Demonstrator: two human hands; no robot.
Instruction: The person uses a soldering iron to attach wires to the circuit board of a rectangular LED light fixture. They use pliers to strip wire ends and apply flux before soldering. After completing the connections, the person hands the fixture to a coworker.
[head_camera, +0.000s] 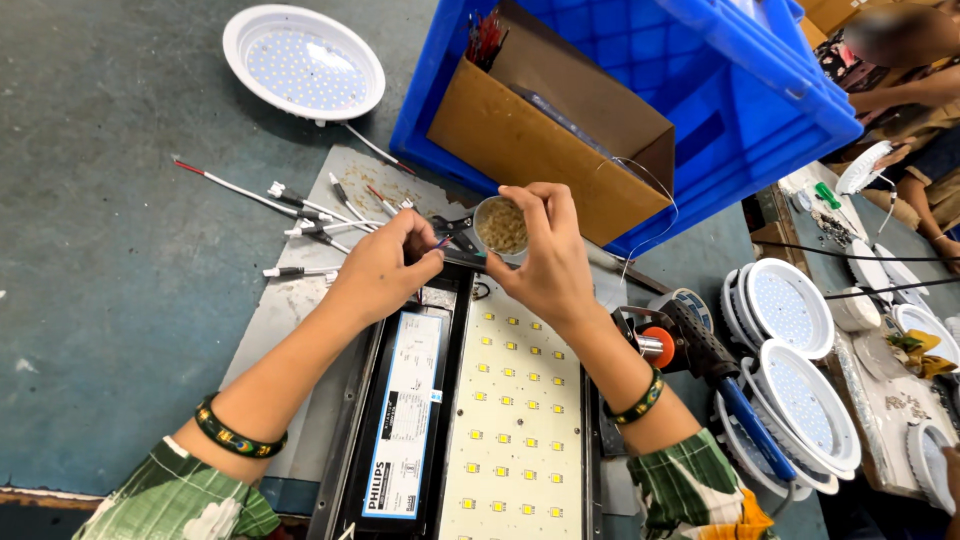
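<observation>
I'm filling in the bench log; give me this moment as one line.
left hand: fingers pinched by small tin | right hand: holds small tin of brownish paste | below: LED panel, driver box | right: soldering tool

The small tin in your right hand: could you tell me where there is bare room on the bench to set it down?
The small tin could go on the bare green bench top, left of the loose wires and below the round lamp. Around the LED panel, the blue crate and the stacked lamps it is crowded.
</observation>
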